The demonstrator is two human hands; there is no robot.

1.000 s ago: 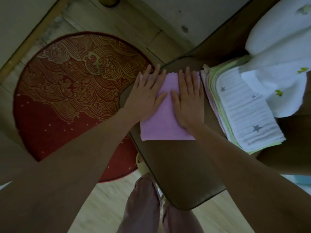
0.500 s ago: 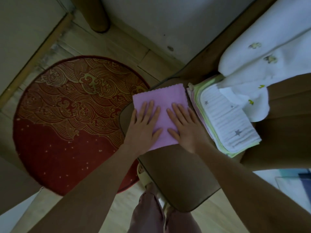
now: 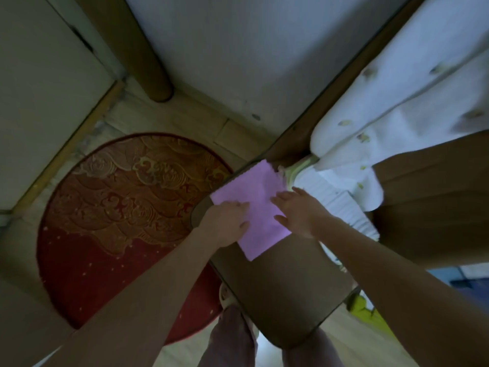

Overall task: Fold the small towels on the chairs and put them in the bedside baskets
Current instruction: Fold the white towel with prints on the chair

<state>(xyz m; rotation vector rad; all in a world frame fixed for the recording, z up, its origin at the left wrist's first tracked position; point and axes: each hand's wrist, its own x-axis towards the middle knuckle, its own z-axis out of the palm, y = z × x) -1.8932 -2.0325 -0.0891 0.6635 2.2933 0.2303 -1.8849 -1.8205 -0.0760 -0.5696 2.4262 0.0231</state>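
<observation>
Brown chair seat (image 3: 285, 282) | left hand (image 3: 225, 221), right hand (image 3: 299, 210): fingers flat, uncurled, pressing pink towel (image 3: 254, 205)

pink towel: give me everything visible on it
The pink towel is a small plain pink-lilac rectangle of soft cloth, lying flat on the brown chair seat, skewed to its edges. The left hand and right hand rest on its two sides. Its far corner nearly meets the stack of folded towels.
</observation>
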